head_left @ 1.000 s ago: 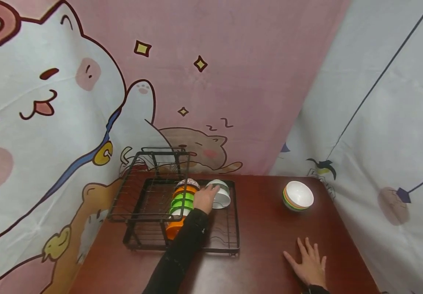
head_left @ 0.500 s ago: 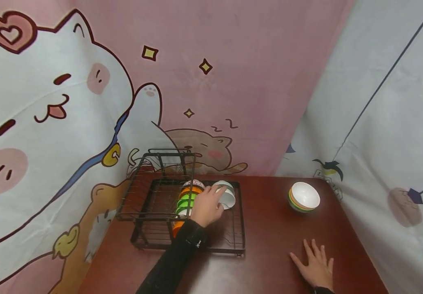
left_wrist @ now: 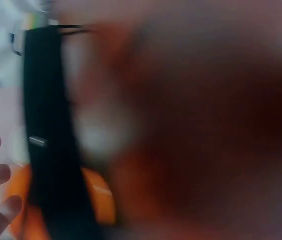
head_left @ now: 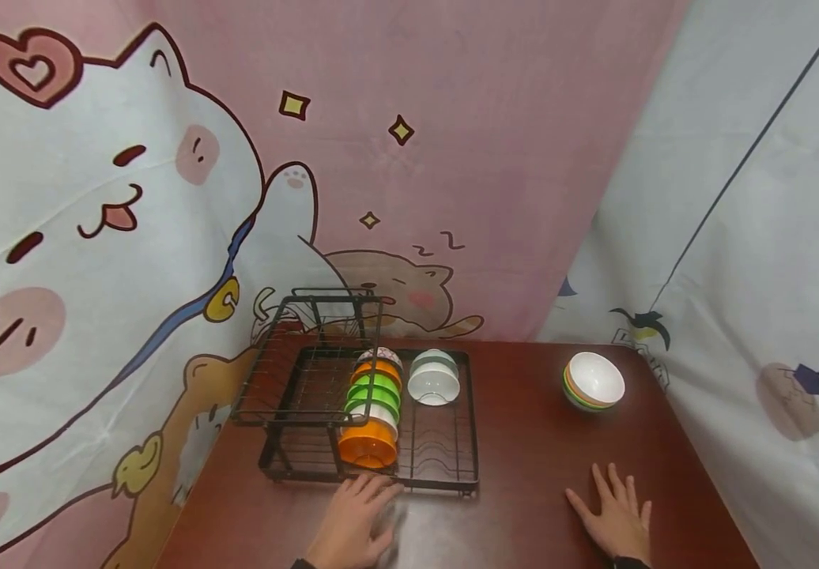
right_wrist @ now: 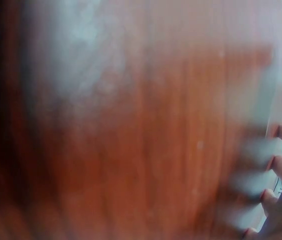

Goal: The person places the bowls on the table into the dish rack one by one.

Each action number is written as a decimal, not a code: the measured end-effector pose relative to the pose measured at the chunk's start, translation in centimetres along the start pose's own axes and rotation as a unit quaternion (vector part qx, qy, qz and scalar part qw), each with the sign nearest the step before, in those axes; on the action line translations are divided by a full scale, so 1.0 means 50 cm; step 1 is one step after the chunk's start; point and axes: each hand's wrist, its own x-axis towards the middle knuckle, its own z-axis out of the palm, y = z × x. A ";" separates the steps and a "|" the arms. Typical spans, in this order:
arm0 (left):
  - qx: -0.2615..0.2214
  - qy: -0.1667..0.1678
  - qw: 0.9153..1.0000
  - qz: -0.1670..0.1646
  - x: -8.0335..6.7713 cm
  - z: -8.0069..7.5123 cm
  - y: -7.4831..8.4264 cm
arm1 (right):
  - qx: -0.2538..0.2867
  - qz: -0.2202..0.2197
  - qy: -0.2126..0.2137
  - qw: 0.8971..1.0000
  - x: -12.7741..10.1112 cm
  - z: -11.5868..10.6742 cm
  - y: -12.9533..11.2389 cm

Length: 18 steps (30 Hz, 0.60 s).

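My left hand (head_left: 352, 521) has pulled back from the white bowl (head_left: 434, 379), now left alone at the dish rack's (head_left: 452, 466) far right corner. Both hands lie open and empty on the table in front of the rack, the right hand (head_left: 616, 521) well off to its right.

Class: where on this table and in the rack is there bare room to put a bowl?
Bare brown wooden table lies between the black wire dish rack and the stacked bowls. Rack slots before the white bowls are free. The orange-and-green bowl row is crowded.
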 end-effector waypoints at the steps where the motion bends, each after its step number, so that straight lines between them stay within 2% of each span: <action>1: -0.005 -0.036 0.999 -0.020 -0.019 0.011 -0.009 | 0.000 0.000 0.000 1.000 0.000 0.002 0.000; 4: -0.025 -0.133 0.987 -0.081 -0.058 0.039 -0.035 | -0.002 0.001 0.004 1.000 0.001 0.004 0.000; 7: -0.031 -0.192 0.974 -0.117 -0.079 0.061 -0.053 | -0.006 0.007 0.004 1.000 0.002 0.002 0.001; 9: -0.030 -0.204 0.970 -0.127 -0.085 0.069 -0.059 | -0.007 0.009 0.002 1.000 0.001 0.001 -0.001; 14: -0.020 -0.211 0.968 -0.133 -0.084 0.075 -0.065 | 0.021 0.016 -0.023 0.999 0.010 -0.013 0.000; 16: -0.017 -0.213 0.968 -0.134 -0.084 0.075 -0.066 | 0.059 0.031 -0.039 0.997 0.029 -0.034 0.003; 18: -0.016 -0.213 0.967 -0.136 -0.085 0.077 -0.066 | 0.129 0.068 -0.046 0.988 0.059 -0.070 0.004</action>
